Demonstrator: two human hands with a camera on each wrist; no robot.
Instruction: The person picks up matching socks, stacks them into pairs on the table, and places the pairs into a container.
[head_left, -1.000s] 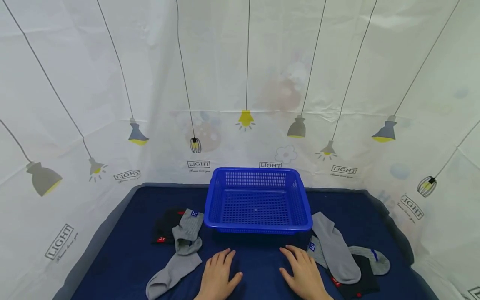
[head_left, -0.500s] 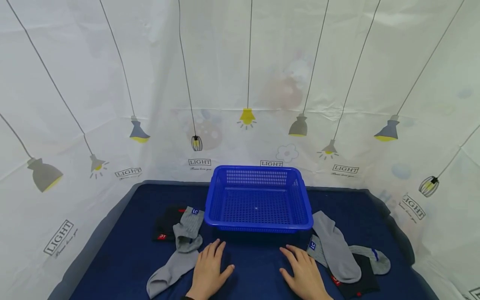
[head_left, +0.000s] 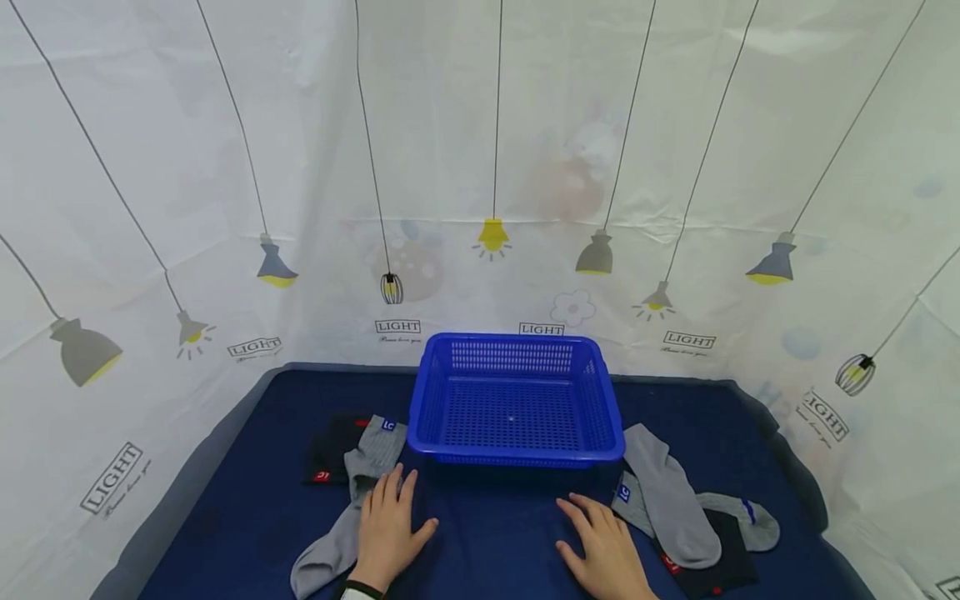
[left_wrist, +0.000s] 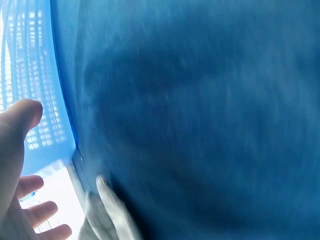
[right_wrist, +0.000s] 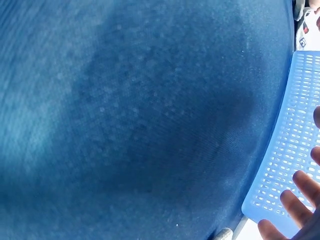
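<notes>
My left hand (head_left: 388, 529), fingers spread and relaxed, overlaps a plain grey sock (head_left: 326, 554) in the head view. Its fingertips come right up to a ribbed grey sock (head_left: 382, 446) with a blue label. Behind these lie black socks (head_left: 326, 454) with red labels. My right hand (head_left: 606, 546) hovers palm down with loosely bent fingers, holding nothing. Just right of it a long grey sock (head_left: 675, 508) lies across a black sock (head_left: 731, 562) and a ribbed grey sock (head_left: 759, 527). In the left wrist view, blurred grey fabric (left_wrist: 107, 215) shows below the hand.
A blue perforated plastic basket (head_left: 513, 457) stands at the back middle, between the two sock piles, with nothing in it. Dark blue cloth (head_left: 495, 533) covers the table. A white curtain with printed lamps (head_left: 480, 125) surrounds the back and sides.
My left hand has moved left and slightly forward, from beside the plain grey sock to over it; a wristband now shows. The right hand, socks and basket have stayed about where they were.
</notes>
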